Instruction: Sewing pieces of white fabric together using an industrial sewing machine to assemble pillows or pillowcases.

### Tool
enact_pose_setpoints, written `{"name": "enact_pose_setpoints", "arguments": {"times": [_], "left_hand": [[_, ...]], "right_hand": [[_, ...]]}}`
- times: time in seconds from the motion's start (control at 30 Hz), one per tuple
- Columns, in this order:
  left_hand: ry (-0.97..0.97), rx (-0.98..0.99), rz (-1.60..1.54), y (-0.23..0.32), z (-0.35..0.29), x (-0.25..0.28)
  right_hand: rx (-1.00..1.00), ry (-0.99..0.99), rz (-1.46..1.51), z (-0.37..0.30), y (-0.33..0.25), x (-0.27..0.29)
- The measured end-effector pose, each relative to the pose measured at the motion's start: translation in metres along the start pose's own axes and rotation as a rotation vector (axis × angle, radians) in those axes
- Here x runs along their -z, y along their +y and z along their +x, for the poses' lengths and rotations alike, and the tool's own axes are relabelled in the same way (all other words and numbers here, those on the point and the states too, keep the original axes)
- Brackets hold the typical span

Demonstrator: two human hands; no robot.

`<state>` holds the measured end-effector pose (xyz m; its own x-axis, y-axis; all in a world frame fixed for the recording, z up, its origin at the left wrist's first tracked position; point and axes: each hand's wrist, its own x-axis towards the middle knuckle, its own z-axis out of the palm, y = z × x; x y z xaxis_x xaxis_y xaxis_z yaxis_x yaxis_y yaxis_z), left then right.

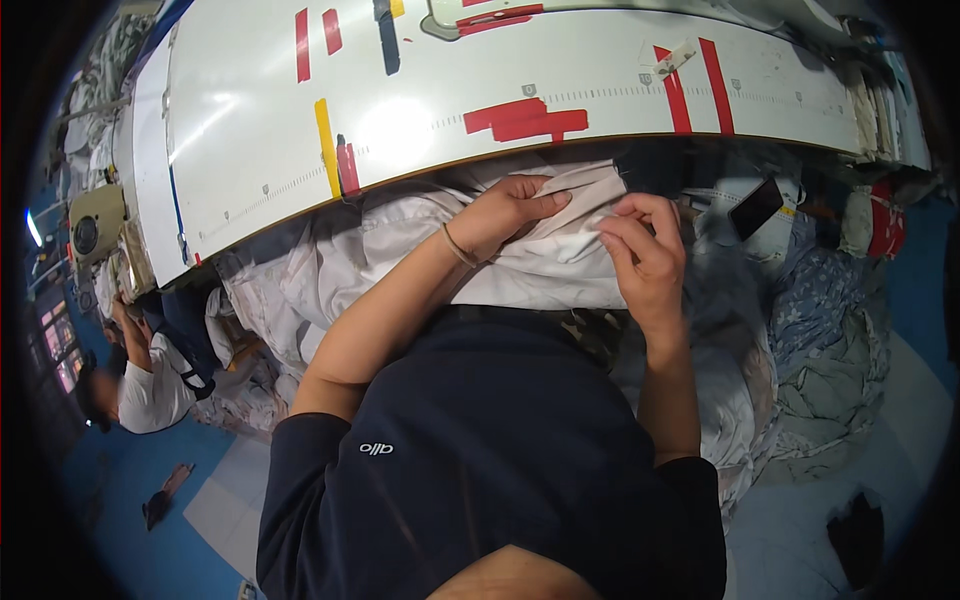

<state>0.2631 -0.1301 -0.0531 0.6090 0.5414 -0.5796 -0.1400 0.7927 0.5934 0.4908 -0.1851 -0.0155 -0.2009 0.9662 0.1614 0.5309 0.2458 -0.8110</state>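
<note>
White cloth (545,285) lies bunched across my lap, just below the table's near edge. My left hand (505,213) is closed on a folded, pale pinkish part of this cloth (590,195), thumb on top. That fold reaches right to a dark edge with a loose thread end. My right hand (648,255) is at the cloth's right side, with thumb and fingertips pinched at the white fabric below the fold. Exactly how much fabric lies between those fingertips is hard to see.
A long white table (400,110) with red, yellow and dark tape strips and a ruler scale runs ahead. A phone-like dark rectangle (756,208) lies to the right, near heaped patterned fabric (820,290). At far left, another person (155,385) sits at work.
</note>
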Motion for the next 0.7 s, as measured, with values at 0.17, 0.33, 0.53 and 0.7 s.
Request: {"name": "enact_pose_setpoints", "arguments": {"times": [0.17,0.33,0.53,0.7], "left_hand": [[0.014,-0.101,-0.070,0.000,-0.005,-0.008],[0.559,-0.974,1.284,0.003,-0.019,-0.027],[0.255,-0.931,1.309,-0.002,-0.015,-0.040],[0.341,-0.764,1.395,0.001,0.027,-0.042]], "right_hand": [[0.231,0.091,0.013,0.002,-0.014,0.001],[0.106,0.036,0.115,-0.017,-0.011,0.001],[-0.133,0.065,0.243,-0.025,-0.022,0.006],[-0.348,0.071,0.471,-0.053,-0.009,0.006]]}}
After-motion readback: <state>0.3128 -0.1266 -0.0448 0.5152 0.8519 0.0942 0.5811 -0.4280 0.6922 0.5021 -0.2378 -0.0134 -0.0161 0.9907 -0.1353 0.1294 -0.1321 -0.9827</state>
